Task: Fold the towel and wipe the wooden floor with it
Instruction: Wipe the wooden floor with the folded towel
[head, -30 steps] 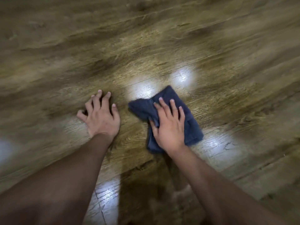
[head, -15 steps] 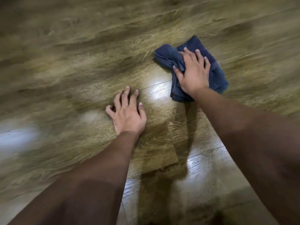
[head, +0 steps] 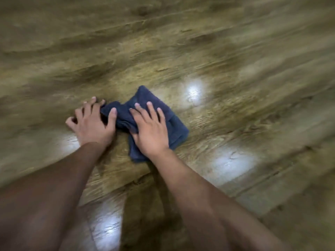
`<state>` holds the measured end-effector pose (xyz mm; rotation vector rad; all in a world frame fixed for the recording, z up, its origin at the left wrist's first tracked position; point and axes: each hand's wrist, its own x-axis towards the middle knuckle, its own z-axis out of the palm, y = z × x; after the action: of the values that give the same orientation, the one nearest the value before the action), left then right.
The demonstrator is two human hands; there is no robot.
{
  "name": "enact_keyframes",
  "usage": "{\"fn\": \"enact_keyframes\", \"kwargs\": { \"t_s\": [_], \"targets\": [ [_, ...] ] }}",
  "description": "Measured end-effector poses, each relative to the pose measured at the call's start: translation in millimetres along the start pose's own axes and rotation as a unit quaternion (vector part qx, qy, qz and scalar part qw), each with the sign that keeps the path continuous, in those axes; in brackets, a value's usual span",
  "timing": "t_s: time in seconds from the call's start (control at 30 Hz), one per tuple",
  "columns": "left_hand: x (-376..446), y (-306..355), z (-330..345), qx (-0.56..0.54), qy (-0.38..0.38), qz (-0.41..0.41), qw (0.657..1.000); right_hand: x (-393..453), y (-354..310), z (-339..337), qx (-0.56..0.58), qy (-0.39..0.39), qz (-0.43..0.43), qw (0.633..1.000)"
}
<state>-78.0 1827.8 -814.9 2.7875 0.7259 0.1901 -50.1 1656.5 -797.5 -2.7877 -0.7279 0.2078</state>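
Note:
A folded dark blue towel (head: 174, 124) lies flat on the wooden floor (head: 181, 51). My right hand (head: 150, 129) presses down on the towel's left half with fingers spread, palm flat on the cloth. My left hand (head: 92, 124) rests spread on the floor right beside the towel; its thumb lies on the towel's bunched left corner. Part of the towel is hidden under my right palm.
Brown wood-grain planks fill the whole view, blurred by motion. Bright light reflections (head: 194, 89) shine on the boards to the right of the towel and near my forearms. My shadow falls on the floor between my arms.
My right hand has pulled the towel back from the far right toward me and leftward, until it meets my left hand. The left hand stays planted on the floor.

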Motion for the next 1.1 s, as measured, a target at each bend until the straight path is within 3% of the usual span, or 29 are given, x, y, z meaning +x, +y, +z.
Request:
{"fn": "enact_keyframes", "kwargs": {
  "t_s": [0.1,0.2,0.33,0.43,0.53,0.7,0.8,0.87,0.97,1.03,1.1],
  "targets": [
    [3,13,-7,0.089,-0.044,0.028,0.995,-2,10,-3,0.007,-0.014,0.010,1.000],
    [3,46,-16,0.151,-0.066,0.122,0.979,-19,28,-8,0.022,-0.016,0.053,0.998],
    [-3,118,-20,0.217,-0.098,0.342,0.909,-60,91,-25,0.004,-0.017,0.061,0.998],
    [-19,177,-14,0.235,-0.119,0.439,0.859,-106,138,-38,-0.002,-0.002,0.102,0.995],
    [-56,223,-2,0.197,-0.122,0.487,0.842,-162,166,-45,0.019,0.032,0.167,0.985],
    [-125,270,25,0.087,-0.155,0.483,0.858,-251,206,-49,0.029,0.056,0.262,0.963],
    [-146,281,32,0.080,-0.179,0.525,0.828,-312,231,-53,0.046,0.072,0.330,0.940],
    [-147,288,33,0.078,-0.201,0.524,0.824,-351,249,-57,0.061,0.102,0.394,0.911],
    [-144,303,34,0.053,-0.234,0.459,0.855,-399,279,-63,0.053,0.148,0.509,0.846],
    [-145,308,33,0.066,-0.251,0.443,0.858,-432,298,-64,0.040,0.182,0.607,0.773],
    [-146,309,35,0.078,-0.266,0.434,0.857,-460,316,-61,0.036,0.225,0.711,0.666]
  ]
}}
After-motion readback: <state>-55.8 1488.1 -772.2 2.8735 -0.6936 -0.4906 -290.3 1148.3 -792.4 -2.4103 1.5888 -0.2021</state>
